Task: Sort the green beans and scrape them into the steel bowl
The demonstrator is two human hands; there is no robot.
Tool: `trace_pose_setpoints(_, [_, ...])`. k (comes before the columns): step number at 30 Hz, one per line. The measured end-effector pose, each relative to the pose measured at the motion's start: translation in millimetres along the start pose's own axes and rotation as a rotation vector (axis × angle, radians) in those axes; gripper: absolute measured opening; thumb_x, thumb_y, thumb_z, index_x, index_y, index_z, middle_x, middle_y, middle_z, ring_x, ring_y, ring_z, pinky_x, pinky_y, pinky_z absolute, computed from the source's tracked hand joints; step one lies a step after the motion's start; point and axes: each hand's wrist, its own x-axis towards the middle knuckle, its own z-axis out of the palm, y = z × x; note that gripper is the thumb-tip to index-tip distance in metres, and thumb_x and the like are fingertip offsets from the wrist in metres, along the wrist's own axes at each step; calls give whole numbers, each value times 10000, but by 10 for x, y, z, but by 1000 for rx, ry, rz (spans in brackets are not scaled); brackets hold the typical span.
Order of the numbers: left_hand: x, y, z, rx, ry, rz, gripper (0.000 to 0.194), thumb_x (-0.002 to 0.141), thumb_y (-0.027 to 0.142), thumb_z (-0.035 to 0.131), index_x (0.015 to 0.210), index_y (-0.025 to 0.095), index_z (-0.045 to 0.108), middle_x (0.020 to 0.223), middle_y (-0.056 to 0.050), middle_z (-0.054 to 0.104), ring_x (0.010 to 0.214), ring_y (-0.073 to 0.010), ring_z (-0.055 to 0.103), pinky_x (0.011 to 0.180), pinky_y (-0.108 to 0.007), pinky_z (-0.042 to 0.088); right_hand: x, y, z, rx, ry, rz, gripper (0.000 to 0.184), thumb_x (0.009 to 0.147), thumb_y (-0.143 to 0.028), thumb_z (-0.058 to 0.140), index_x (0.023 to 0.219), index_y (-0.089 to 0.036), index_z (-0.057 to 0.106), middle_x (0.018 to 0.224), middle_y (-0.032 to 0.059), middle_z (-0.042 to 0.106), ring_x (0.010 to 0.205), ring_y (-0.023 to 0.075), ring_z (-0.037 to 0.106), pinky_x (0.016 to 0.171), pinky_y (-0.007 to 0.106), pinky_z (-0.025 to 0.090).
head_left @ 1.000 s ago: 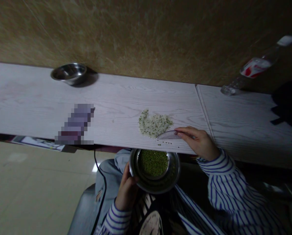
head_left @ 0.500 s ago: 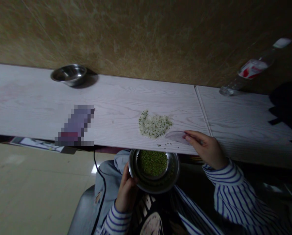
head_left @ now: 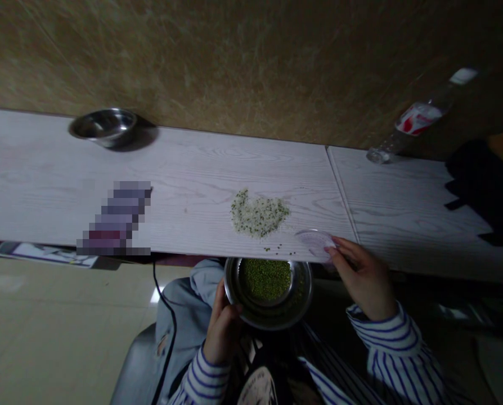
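Observation:
My left hand [head_left: 224, 329] grips the left rim of a steel bowl [head_left: 304, 304], held below the table's front edge. Green mung beans [head_left: 266, 279] cover the bowl's bottom. Between the thumb and fingers of my right hand [head_left: 363, 275] is a clear, half-round plastic protractor [head_left: 314, 242], its curved edge over the table near the front. Left of it lies a flat pile of white rice mixed with green beans [head_left: 260, 215]. A few loose beans [head_left: 279, 248] are scattered between the pile and the table's front edge.
A second steel bowl [head_left: 103, 128] stands by the wall at the back left. A blurred-out flat object [head_left: 118, 216] lies on the table's left part. At the right are a plastic bottle [head_left: 418, 119] and a dark object [head_left: 483, 185]. A black cable [head_left: 171, 323] hangs down.
My right hand has drawn the protractor a little towards the front edge, away from the pile, and tilted it flatter. The left hand still holds the bowl. The whole view has shifted slightly.

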Motion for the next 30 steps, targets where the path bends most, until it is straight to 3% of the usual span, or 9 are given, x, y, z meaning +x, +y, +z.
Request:
trace_pose_setpoints(4, [-4,-11,16,-17,9,-11,562,672,185,675,1223,292,671,1138,-35,723,1282,-332,527,1059,-433,419,-153,-64,117,29,-32,-33,307,872,-412,666,1069,-188,740,886,109,805,652,232,765,643,341,657])
trace_pose_setpoints(8, [-7,3,14,-31,4,-7,558,682,180,682,1225,308,674,1164,-29,721,1268,-325,540,1038,-422,434,-242,-171,225,66,-100,-84,269,885,-357,645,1076,-192,736,888,96,807,739,234,779,732,342,655])
trace_pose_setpoints(16, [0,44,-60,-26,20,5,572,670,191,690,1229,305,672,1164,-38,725,1252,-320,554,990,-397,467,-59,-128,265,54,-124,-69,306,893,-386,636,1095,-179,737,933,112,804,731,230,775,722,356,649])
trace_pose_setpoints(26, [17,143,-254,13,56,64,568,653,276,728,1219,256,697,1184,-77,730,1212,-373,586,1028,-482,447,-74,-355,393,112,-331,-283,207,871,-263,641,1015,-238,787,945,53,810,821,213,779,774,323,650])
trace_pose_setpoints(30, [-29,303,-289,-7,95,55,557,672,297,732,1227,273,694,1218,-69,723,1235,-370,582,1030,-476,457,-15,-367,395,86,-257,-305,218,893,-265,631,1049,-228,778,957,60,808,817,212,777,767,326,648])
